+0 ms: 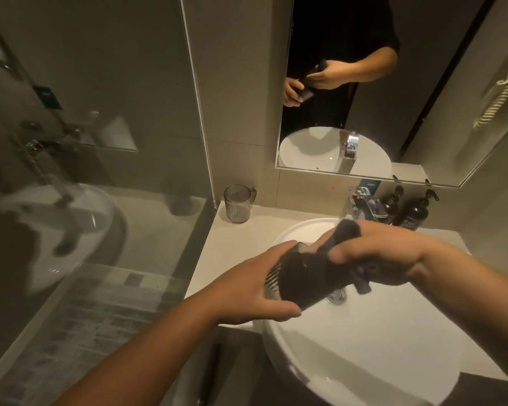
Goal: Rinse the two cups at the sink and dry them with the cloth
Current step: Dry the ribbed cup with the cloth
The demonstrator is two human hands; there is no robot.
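Observation:
Over the white round sink (364,341) my left hand (252,288) grips a clear ribbed cup (273,281) lying on its side, mouth toward the right. A dark cloth (320,273) is stuffed into and wrapped over the cup. My right hand (379,250) is closed on the cloth at the cup's mouth, and a cloth end hangs down below it. The second cup (238,204), clear grey with a handle, stands upright on the counter at the back left, apart from both hands.
A chrome tap (364,205) stands behind the sink, with two dark pump bottles (414,210) to its right. A mirror (423,92) hangs above. A glass shower screen (94,171) borders the pale counter (217,259) on the left.

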